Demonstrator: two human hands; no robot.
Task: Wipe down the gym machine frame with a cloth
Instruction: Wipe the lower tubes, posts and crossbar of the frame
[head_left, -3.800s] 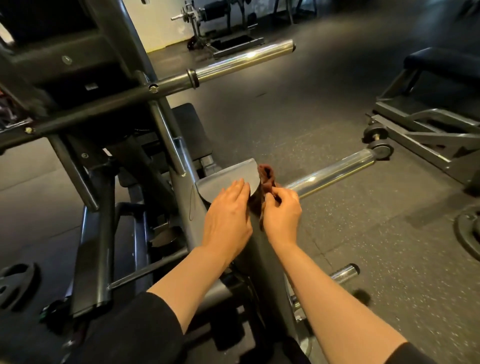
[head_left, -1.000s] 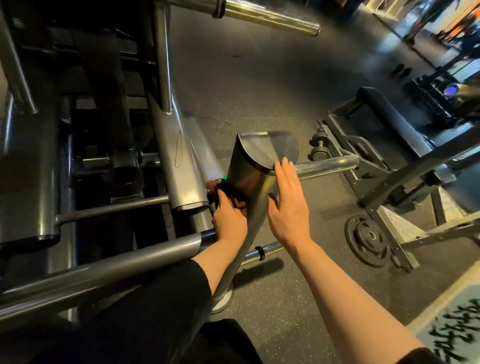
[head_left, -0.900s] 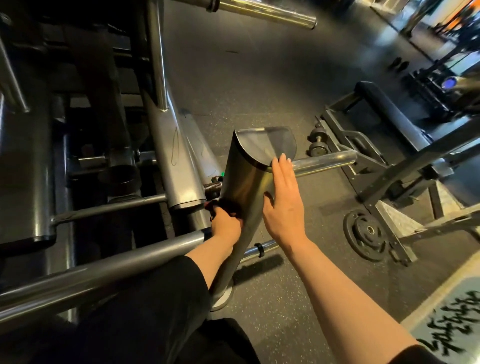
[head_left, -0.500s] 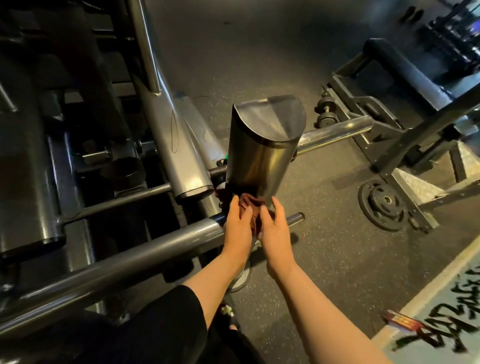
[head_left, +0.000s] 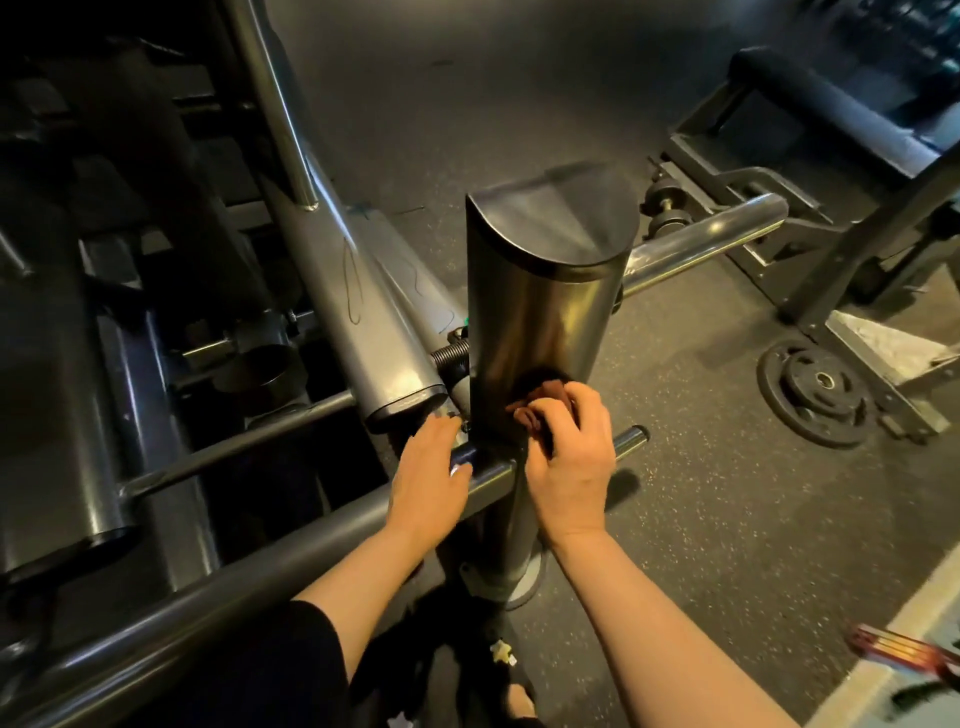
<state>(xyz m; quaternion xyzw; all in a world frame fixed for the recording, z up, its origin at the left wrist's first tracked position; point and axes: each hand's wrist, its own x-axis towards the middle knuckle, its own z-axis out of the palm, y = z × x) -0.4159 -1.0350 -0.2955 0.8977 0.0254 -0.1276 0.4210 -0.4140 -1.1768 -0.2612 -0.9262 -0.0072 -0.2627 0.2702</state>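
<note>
On the dark upright post (head_left: 540, 312), the right hand (head_left: 569, 467) pinches a brown cloth (head_left: 540, 402) against the metal. The left hand (head_left: 428, 486) rests on the crossbar (head_left: 260, 551), fingers seemingly relaxed.

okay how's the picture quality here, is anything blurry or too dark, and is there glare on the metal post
Head view: dim overall, the machine's left side nearly black; warm glare streaks run down the upright post and the chrome bar; the post's cap and the red object at the lower right are smeared by motion; wide-angle bending curves the edges. The right hand gripping the cloth and the left hand are fairly sharp.
</note>
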